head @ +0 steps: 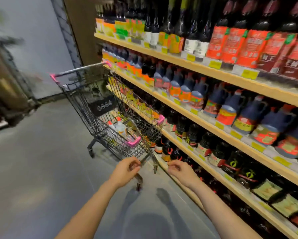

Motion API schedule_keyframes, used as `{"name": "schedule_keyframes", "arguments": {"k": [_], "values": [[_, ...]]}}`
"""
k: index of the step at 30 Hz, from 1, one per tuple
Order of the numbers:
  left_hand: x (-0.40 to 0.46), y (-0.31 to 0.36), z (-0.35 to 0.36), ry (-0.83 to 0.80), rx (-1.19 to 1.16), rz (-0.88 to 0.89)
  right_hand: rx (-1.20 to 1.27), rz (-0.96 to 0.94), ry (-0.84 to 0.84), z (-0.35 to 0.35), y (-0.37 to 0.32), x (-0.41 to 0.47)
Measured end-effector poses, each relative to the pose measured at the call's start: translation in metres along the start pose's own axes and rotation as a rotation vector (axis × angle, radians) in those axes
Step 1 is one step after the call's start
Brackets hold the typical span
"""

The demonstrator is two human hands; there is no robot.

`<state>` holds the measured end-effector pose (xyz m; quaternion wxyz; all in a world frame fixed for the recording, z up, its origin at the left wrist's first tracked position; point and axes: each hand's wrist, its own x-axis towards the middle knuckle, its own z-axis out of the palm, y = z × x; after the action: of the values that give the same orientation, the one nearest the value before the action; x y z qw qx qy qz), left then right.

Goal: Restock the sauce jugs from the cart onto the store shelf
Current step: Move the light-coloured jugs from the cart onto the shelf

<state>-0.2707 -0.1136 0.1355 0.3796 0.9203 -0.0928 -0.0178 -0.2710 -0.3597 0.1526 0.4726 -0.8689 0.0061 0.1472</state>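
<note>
Shelf full, cart close beside it, both hands empty, nothing lifted yet.
Store shelf point(205, 99) runs along the right, packed with dark handled jugs; cart point(99, 107) parked just beside it, pale sauce jugs point(119, 127) lying low in the basket; left hand point(127, 168) and right hand point(178, 167) hover near the cart's front, each grip loosely curled, holding nothing; jugs likely heavy, rigid, slick plastic; take by the moulded handle, support the base.
</note>
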Motion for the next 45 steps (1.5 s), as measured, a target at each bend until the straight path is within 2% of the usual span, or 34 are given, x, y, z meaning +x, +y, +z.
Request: {"name": "schedule_keyframes", "arguments": {"k": [6, 13, 22, 24, 29, 35, 41, 45], "values": [[0.034, -0.072, -0.092, 0.075, 0.003, -0.060, -0.047, -0.082, -0.063, 0.057, -0.072, 0.083], [0.115, -0.142, -0.136, 0.090, 0.014, -0.102, -0.009, -0.112, -0.111, 0.082, -0.113, 0.197], [0.271, -0.202, -0.189, 0.042, 0.045, -0.150, 0.088, -0.050, -0.174, 0.098, -0.151, 0.384], [0.300, -0.215, -0.202, 0.072, 0.043, -0.151, 0.098, -0.019, -0.179, 0.105, -0.158, 0.417], [0.365, -0.261, -0.223, 0.018, 0.084, -0.135, 0.073, 0.033, -0.174, 0.125, -0.173, 0.479], [0.466, -0.325, -0.233, -0.154, 0.072, -0.063, 0.104, 0.105, -0.083, 0.156, -0.170, 0.540], [0.558, -0.385, -0.231, -0.421, -0.012, 0.056, 0.266, 0.315, 0.076, 0.198, -0.175, 0.573], [0.596, -0.418, -0.215, -0.583, -0.016, 0.101, 0.280, 0.414, 0.153, 0.224, -0.169, 0.595]]}}
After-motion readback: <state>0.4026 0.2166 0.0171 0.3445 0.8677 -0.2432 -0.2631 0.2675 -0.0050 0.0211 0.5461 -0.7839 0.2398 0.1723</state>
